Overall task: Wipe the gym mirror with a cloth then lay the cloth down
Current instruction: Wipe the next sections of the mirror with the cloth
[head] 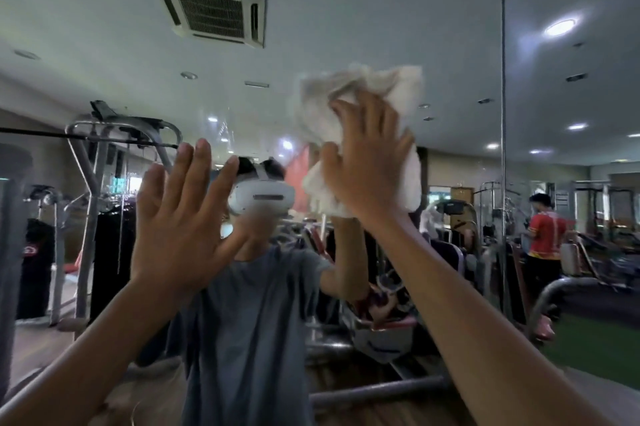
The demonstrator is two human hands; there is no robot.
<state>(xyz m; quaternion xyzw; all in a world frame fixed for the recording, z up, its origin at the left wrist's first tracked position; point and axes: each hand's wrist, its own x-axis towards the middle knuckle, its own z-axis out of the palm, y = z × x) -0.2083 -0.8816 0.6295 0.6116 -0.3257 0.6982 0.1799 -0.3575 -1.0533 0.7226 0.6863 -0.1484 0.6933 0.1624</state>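
Observation:
The gym mirror fills the whole view in front of me and reflects the room and my own figure. A crumpled white cloth lies flat against the glass at upper centre-right. My right hand presses on it with spread, straight fingers, and the cloth sticks out above and below the palm. My left hand is raised to the left of it, palm towards the glass, fingers straight and holding nothing. Whether it touches the mirror I cannot tell.
A vertical seam splits the mirror panels at the right. The reflection shows weight machines, a ceiling air-conditioning unit and a person in a red shirt far right. A metal bar runs low across the centre.

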